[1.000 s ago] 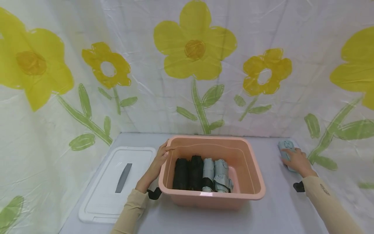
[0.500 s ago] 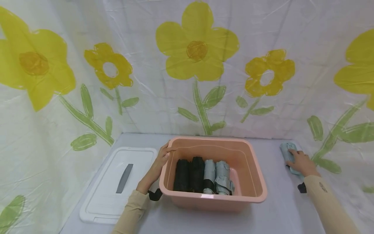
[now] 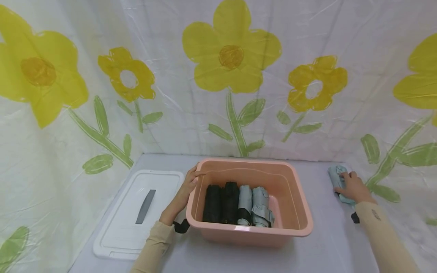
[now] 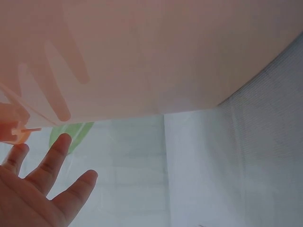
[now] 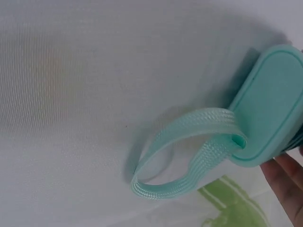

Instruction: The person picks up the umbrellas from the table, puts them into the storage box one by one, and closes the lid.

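Note:
In the head view my right hand point(image 3: 354, 186) grips a folded light-teal umbrella point(image 3: 335, 174) lying at the table's far right, thumb on its near side and fingers over its top. Its flat teal handle end point(image 5: 270, 106) and looped wrist strap point(image 5: 184, 153) show in the right wrist view. My left hand point(image 3: 187, 187) rests at the left rim of a pink plastic bin point(image 3: 300, 197), one digit over the edge. In the left wrist view its other fingers point(image 4: 57, 153) are spread and straight beside the bin's outer wall. Two black folded umbrellas point(image 3: 229, 203) and two grey-blue ones point(image 3: 261, 204) lie side by side in the bin.
A white lid point(image 3: 116, 223) with a grey handle point(image 3: 145, 206) lies flat on the table left of the bin. A white curtain point(image 3: 164, 113) printed with yellow flowers hangs behind the table and along both sides.
My right hand has shifted from lying over the teal umbrella to gripping it, fingers drawn in around its body. The left hand stays at the bin's rim.

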`<state>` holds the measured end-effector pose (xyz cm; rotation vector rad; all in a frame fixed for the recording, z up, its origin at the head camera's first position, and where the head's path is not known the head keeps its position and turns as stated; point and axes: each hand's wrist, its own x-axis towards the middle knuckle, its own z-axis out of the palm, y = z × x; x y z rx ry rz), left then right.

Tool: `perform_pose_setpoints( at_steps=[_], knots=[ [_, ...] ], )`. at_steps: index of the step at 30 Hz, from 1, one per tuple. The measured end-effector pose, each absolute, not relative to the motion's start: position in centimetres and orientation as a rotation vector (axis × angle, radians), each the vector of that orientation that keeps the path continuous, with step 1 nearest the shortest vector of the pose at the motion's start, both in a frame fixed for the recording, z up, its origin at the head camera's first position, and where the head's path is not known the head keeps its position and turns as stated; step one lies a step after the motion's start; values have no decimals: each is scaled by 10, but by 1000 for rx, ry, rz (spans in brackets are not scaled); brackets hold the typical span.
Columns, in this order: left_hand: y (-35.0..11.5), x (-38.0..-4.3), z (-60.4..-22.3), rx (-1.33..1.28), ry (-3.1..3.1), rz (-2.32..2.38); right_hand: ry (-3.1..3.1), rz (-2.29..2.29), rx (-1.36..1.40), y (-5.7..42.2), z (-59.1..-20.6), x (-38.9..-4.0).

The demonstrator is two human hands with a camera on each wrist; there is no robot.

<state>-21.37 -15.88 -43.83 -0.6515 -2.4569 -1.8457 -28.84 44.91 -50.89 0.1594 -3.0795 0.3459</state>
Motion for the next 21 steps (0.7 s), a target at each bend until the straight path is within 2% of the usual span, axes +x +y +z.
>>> perform_pose_setpoints(
  at_steps=[7,14,21],
  knots=[
    [-160,-216,-441,-666,-2461,-1837,-3053,296,177,445,-513,-294],
    [-168,-231,-469,-689,-2420,-1792,-3040,350,182,442,-510,-294],
    [-165,-234,-473,-675,-2401,-1783,-3088,378,156,444,-514,-295]
  ],
)
